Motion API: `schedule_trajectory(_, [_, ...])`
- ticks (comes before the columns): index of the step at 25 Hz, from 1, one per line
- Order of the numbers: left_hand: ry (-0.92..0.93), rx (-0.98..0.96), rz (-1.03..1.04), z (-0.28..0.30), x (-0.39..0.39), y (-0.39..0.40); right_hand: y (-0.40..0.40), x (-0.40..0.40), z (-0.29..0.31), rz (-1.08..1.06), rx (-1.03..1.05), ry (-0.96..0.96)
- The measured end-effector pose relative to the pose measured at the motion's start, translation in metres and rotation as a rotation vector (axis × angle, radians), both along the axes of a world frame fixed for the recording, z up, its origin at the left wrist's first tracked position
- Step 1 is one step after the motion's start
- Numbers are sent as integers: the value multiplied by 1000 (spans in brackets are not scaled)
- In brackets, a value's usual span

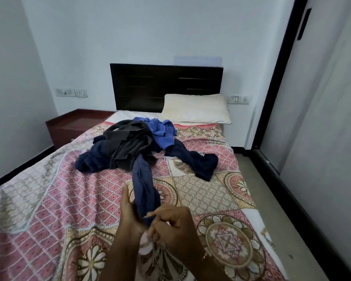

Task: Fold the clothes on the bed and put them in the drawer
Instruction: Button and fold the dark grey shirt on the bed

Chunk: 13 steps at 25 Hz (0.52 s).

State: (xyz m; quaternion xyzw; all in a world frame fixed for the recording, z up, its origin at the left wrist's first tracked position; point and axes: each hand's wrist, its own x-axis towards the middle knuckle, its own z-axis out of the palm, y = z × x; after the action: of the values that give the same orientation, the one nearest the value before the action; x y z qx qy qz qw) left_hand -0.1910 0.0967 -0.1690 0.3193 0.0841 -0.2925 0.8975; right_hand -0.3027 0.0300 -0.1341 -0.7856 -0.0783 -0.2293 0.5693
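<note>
Both hands meet low in the middle of the view, just above the patterned bedspread (73, 199) of the bed. The left hand (130, 211) stands upright with its palm turned inward, thumb raised and fingers bent round the near end of a dusty-blue garment (143, 179), which it holds from the left side. The right hand (173, 226) comes in from the lower right, its fingers curled, pinching the same end of the cloth from the right, with a thin bracelet (204, 256) showing at the wrist. From this shared grip the blue garment runs away from the person as a long twisted strip, lying on the bedspread and reaching back into the pile of clothes (134, 145) heaped further up the bed. That pile sits well beyond the hands, toward the head of the bed, and holds a dark grey piece (128, 142) on top, a brighter blue piece (160, 130) at its far right, and dark navy cloth spreading out at the left (89, 161) and the right (201, 161). Behind the pile a cream pillow (197, 108) leans against a dark headboard (150, 86). A reddish-brown bedside cabinet (69, 124) stands at the far left of the bed, against the white wall (170, 27).
</note>
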Motion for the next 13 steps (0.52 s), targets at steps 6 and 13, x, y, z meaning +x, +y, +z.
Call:
schedule_trajectory(6, [-122, 655, -37, -10, -3, 0, 1, -14, -15, 51, 297, 541])
schedule_trajectory(13, [-798, 1731, 149, 0, 33, 1, -26, 62, -57, -320, -123, 509])
